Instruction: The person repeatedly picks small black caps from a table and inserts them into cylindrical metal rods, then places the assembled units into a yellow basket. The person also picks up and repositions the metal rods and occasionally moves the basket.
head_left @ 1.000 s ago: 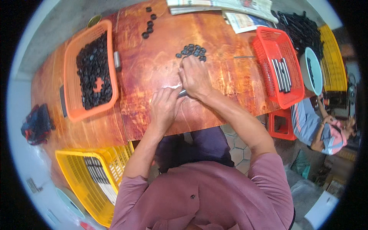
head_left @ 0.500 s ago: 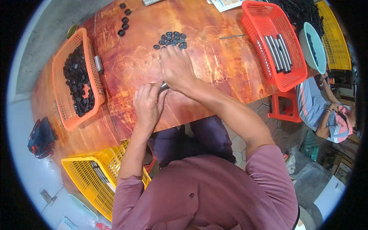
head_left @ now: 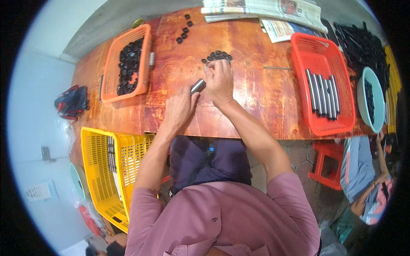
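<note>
Tabletop (head_left: pixel 273 109), reddish-brown and glossy, fills the middle of the frame.

Left hand (head_left: pixel 178 106), centre of frame: fingers closed around a metal tube (head_left: pixel 198 86), silver with dark streaks. Tube lies aslant, its free end sticking out of the grip toward the upper right; the other end is hidden by the hand.

Right hand (head_left: pixel 221 81), just right of the tube and a little higher: fingers curled and drawn together, fingertips at the near edge of a cluster of black caps (head_left: pixel 218 55). Cannot tell whether a cap is pinched; the fingers cover the spot. Hands are near each other, apart.

Upper middle: short slanting line of loose caps (head_left: pixel 185 30). Upper left: orange basket (head_left: pixel 124 97) with a heap of small black parts (head_left: pixel 129 64); a short cylinder (head_left: pixel 152 59) just beside its right wall.

Right: red basket (head_left: pixel 331 128) with several silver tubes (head_left: pixel 321 96) lying roughly side by side, lower ends dark. Thin rod (head_left: pixel 276 68) left of this basket. Pale teal bowl (head_left: pixel 376 83) at its right, black pieces inside. Upper right: pile of black strips (head_left: pixel 361 49). Top edge: folded newspapers (head_left: pixel 265 9).

Lower left, below the tabletop edge: yellow basket (head_left: pixel 94 170), more tubes within. Lower right: red stool (head_left: pixel 329 149); beyond it, a co-worker (head_left: pixel 358 170) in blue-grey trousers, partly cut off by the lens rim.
</note>
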Motion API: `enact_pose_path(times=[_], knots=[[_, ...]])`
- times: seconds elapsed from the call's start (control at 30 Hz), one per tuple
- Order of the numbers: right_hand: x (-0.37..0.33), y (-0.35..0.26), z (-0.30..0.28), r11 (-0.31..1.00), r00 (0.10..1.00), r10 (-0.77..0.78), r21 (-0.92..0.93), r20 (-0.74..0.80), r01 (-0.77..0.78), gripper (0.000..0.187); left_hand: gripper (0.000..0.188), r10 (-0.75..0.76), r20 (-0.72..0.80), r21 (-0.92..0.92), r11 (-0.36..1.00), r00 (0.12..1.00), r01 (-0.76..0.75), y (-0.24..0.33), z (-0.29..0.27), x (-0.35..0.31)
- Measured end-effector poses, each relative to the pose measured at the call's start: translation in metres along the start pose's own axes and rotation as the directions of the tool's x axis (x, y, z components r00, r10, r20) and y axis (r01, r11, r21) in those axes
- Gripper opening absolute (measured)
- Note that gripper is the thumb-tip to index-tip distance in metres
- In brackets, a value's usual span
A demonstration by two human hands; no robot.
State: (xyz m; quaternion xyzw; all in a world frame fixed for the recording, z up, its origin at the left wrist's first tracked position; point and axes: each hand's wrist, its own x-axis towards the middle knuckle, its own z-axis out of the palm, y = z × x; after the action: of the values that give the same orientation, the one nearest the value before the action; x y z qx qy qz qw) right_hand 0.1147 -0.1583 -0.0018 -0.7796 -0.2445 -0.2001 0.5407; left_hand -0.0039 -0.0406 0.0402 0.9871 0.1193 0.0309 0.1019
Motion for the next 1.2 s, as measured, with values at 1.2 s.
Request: enact_pose_path(times=[1.2], knots=[[-0.018, -0.035, -0.037, 0.986, 0.894, -0.057, -0.116, 0.443, 0.121, 0.023, 0.034, 0.061, 0.315, -0.713, -0.644, 0.947, 0.279, -0.055, 0.03, -0.032]])
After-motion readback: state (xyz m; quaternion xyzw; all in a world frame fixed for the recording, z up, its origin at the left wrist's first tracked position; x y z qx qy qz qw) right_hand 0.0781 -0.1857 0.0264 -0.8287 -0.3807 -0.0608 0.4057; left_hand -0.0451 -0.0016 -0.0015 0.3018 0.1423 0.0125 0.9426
